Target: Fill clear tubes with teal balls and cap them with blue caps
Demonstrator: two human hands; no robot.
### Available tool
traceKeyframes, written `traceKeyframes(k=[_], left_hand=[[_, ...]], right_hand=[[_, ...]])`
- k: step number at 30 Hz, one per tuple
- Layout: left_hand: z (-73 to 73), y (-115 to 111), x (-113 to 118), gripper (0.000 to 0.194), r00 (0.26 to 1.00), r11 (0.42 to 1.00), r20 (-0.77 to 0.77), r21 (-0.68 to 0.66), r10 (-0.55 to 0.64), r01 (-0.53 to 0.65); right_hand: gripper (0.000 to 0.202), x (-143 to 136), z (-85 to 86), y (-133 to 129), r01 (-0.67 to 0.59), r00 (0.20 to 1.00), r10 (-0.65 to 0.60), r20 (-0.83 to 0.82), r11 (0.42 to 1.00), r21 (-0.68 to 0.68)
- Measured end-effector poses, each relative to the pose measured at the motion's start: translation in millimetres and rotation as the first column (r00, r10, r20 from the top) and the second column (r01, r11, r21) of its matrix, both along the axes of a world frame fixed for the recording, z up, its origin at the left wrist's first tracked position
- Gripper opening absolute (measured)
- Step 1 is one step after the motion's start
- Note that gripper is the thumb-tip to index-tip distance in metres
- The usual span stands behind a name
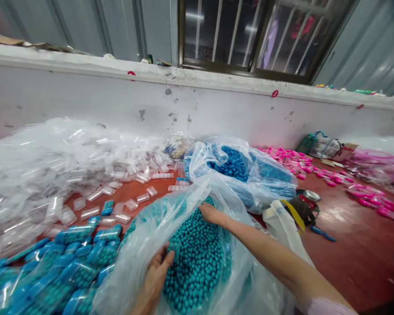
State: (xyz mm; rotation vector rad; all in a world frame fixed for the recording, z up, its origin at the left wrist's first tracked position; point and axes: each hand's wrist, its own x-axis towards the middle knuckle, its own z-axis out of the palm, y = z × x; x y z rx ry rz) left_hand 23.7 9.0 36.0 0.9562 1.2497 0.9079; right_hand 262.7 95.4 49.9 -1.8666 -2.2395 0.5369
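A large translucent plastic bag (131,258) stands open before me, filled with small round teal beads (197,262). My left hand (156,273) is over the bag's left side, thumb and fingers closed round a small clear plastic container (174,250) with a teal look to it, just above the beads. My right hand (212,214) reaches into the far part of the bag, low against the beads. Its fingertips are hidden by the bag's fold and the beads, so whether they grip anything does not show.
Filled containers with blue caps (75,267) are heaped at left, beside a big pile of clear empty containers (118,170). Behind the bag lies another bag of blue caps (230,164). Pink pieces (292,159) lie along the wall. A red-lidded jar (311,197) stands at right.
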Motion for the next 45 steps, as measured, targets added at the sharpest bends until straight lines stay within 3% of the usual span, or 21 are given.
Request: traceKeyframes(k=[5, 8, 10, 13, 16, 21, 24, 28, 31, 34, 36, 38, 41, 43, 45], left_hand=[[4.9, -4.4, 3.1, 0.047, 0.992, 0.996, 0.106, -0.044, -0.068, 0.073], [11.4, -10.3, 5.4, 0.048, 0.977, 0.991, 0.188, -0.066, -0.099, 0.113], [12.9, -14.9, 6.2, 0.05, 0.969, 0.989, 0.219, -0.067, -0.114, 0.131], [9.8, -20.7, 6.2, 0.055, 0.961, 0.985, 0.242, -0.075, -0.133, 0.155], [5.1, -23.9, 5.8, 0.057, 0.956, 0.978, 0.243, -0.088, -0.162, 0.188], [3.1, -23.5, 6.7, 0.053, 0.954, 0.975, 0.236, -0.081, -0.185, 0.209], [2.4, -22.3, 7.8, 0.056, 0.961, 0.978, 0.222, -0.093, -0.164, 0.188], [1.4, -22.0, 7.7, 0.052, 0.962, 0.979, 0.214, -0.075, -0.171, 0.191], [0.2, -22.5, 6.3, 0.047, 0.96, 0.977, 0.209, -0.06, -0.186, 0.202], [-2.0, -22.8, 4.8, 0.046, 0.961, 0.978, 0.207, -0.058, -0.185, 0.201], [-3.0, -23.0, 3.9, 0.046, 0.96, 0.977, 0.209, -0.062, -0.188, 0.205], [-3.1, -23.1, 3.1, 0.045, 0.96, 0.977, 0.211, -0.068, -0.186, 0.204], [-2.5, -22.4, 2.3, 0.045, 0.961, 0.976, 0.212, -0.084, -0.179, 0.2], [-2.4, -21.5, 2.5, 0.047, 0.959, 0.974, 0.211, -0.091, -0.187, 0.21], [-2.9, -20.4, 3.4, 0.048, 0.962, 0.974, 0.203, -0.097, -0.181, 0.204]], right_hand=[[0.037, -5.6, 13.6, -33.4, -0.032, 0.995, 0.016, -0.099, 0.987, -0.156], [0.045, -4.6, 28.3, -41.1, 0.006, 0.925, -0.109, -0.365, 0.962, -0.273], [0.048, 1.3, 36.6, -40.5, 0.068, 0.884, -0.195, -0.425, 0.953, -0.295], [0.047, 12.9, 43.8, -38.5, 0.146, 0.955, -0.195, -0.225, 0.965, -0.219], [0.039, 16.0, 43.0, -47.4, 0.113, 0.992, -0.12, -0.029, 0.977, -0.183], [0.032, -9.2, 28.5, -79.8, 0.057, 0.986, -0.028, 0.165, 0.983, -0.174], [0.033, -27.3, 25.0, -83.6, 0.041, 0.981, -0.004, 0.196, 0.983, -0.182], [0.039, -32.6, 36.8, -77.5, -0.086, 0.995, 0.095, 0.035, 0.975, -0.204], [0.033, -22.8, 51.6, -88.7, -0.107, 0.989, 0.114, 0.096, 0.992, -0.074], [0.031, -6.5, 67.0, -111.2, 0.063, 0.95, -0.115, 0.291, 0.981, 0.184], [0.042, 7.2, 74.4, -124.0, 0.269, 0.869, -0.376, 0.322, 0.905, 0.33], [0.059, 22.2, 76.2, -132.5, 0.458, 0.755, -0.581, 0.304, 0.799, 0.389], [0.074, 41.6, 64.8, -139.4, 0.623, 0.686, -0.692, 0.226, 0.718, 0.309], [0.077, 48.8, 49.9, -141.7, 0.671, 0.708, -0.689, 0.156, 0.724, 0.16], [0.075, 50.9, 34.0, -141.6, 0.629, 0.773, -0.627, 0.092, 0.777, 0.011]])
